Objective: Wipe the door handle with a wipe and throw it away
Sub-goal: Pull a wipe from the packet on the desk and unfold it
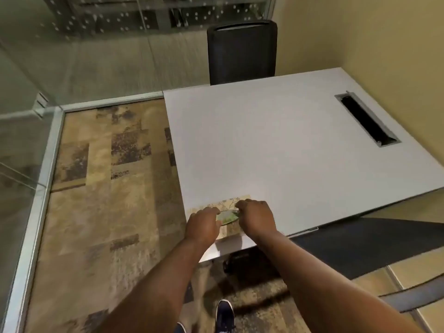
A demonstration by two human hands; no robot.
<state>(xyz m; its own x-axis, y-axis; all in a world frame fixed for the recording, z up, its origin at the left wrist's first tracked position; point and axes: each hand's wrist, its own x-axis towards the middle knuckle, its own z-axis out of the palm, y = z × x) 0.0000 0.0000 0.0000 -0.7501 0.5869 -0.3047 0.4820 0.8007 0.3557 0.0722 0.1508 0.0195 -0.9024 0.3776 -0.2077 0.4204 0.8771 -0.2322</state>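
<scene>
both hands at the near corner of the tabletop (276, 140), working on a flat wipe pack (229, 203) that lies at that corner, about 6 o'clock on the white surface.

left hand (203, 224) rests on the pack's 9 o'clock end, fingers (211, 212) curled together and down on it. right hand (255, 218) sits on the 3 o'clock end, fingers (240, 204) pinched together at the pack's middle. between the two hands a green flap (227, 217) shows, lifted off the pack top; the right fingertips touch its edge, but whether they clamp the flap or a wipe under it cannot be told. no loose wipe can be made out. pack print is tan with a pale pattern; details blurred.

tabletop otherwise bare apart from a dark cable slot (367, 121) at 2 o'clock. black chair (242, 51) stands at the far edge, 12 o'clock. glass wall (72, 44) runs from 9 to 12 o'clock, metal frame at its foot. patterned carpet (108, 200) at 9 o'clock. a dark shoe (224, 313) shows at 6 o'clock, under the forearms. door handle not in view.
</scene>
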